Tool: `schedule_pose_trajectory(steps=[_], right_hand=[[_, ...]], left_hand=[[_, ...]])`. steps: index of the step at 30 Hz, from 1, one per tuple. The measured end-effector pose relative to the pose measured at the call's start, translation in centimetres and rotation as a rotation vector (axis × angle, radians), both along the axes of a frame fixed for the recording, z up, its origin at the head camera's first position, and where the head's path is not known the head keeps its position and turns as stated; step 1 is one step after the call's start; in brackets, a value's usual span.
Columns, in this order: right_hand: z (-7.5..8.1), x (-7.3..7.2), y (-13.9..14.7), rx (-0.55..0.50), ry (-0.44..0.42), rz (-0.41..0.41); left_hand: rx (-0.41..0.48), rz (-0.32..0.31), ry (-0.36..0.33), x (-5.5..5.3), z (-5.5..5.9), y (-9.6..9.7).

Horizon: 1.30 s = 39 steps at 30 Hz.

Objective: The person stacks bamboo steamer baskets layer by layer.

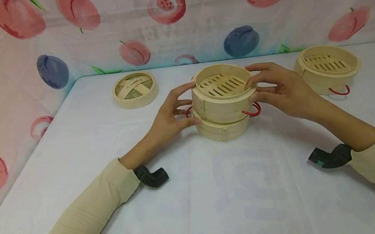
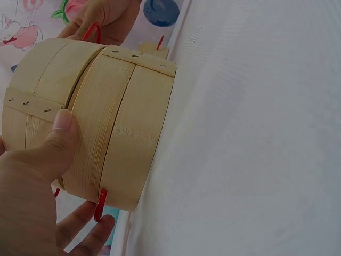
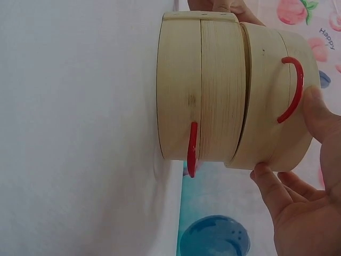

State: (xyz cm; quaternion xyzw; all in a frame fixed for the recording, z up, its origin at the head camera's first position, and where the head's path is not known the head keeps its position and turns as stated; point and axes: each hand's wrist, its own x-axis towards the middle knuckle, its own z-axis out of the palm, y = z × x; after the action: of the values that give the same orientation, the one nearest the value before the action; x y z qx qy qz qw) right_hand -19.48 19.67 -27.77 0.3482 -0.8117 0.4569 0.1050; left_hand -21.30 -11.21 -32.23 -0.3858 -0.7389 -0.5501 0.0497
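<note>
Two bamboo steamer tiers are stacked mid-table. The upper tier (image 1: 223, 94) has a slatted floor and red wire handles, and sits slightly askew on the lower tier (image 1: 224, 130). My left hand (image 1: 170, 116) grips the upper tier's left side, thumb against its wall and fingers curled round the rim. My right hand (image 1: 282, 89) grips its right side by a red handle (image 1: 253, 110). The left wrist view shows my thumb (image 2: 59, 133) on the upper tier (image 2: 37, 90) above the lower tier (image 2: 130, 133). In the right wrist view my right hand (image 3: 303, 208) cups the upper tier (image 3: 269, 106) over the lower tier (image 3: 197, 90).
A third bamboo tier (image 1: 327, 67) with a red handle stands at the back right. A woven bamboo lid (image 1: 135, 89) lies at the back left. The white tablecloth (image 1: 223, 194) is walled in by a fruit-print curtain (image 1: 0, 104) at the left and rear.
</note>
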Motion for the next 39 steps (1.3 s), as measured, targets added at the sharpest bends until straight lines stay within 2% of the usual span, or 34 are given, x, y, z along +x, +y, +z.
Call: schedule_pose_trajectory(steps=[2, 5, 12, 16, 21, 32, 39], right_hand=[[0.0, 0.0, 0.0, -0.002, 0.000, 0.003], [0.0, 0.1, 0.0, -0.006, -0.003, 0.006], [0.1, 0.2, 0.0, -0.003, -0.012, 0.002], [0.1, 0.2, 0.0, 0.003, -0.025, -0.006], [0.2, 0.2, 0.0, 0.009, -0.040, -0.014], [0.3, 0.2, 0.2, 0.049, -0.018, -0.030], [0.3, 0.2, 0.1, 0.029, -0.019, -0.016]], left_hand=[[0.000, 0.004, 0.005, -0.5, -0.6, -0.1], [-0.005, 0.009, 0.005, -0.6, -0.7, -0.2], [0.001, 0.010, -0.005, 1.1, 1.2, 0.2], [0.001, 0.004, -0.003, 1.5, 1.7, 0.2], [0.010, -0.005, 0.002, 1.5, 1.8, 0.2], [0.010, -0.009, 0.033, 1.4, 1.7, 0.2], [0.005, -0.005, 0.033, 1.4, 1.8, 0.2]])
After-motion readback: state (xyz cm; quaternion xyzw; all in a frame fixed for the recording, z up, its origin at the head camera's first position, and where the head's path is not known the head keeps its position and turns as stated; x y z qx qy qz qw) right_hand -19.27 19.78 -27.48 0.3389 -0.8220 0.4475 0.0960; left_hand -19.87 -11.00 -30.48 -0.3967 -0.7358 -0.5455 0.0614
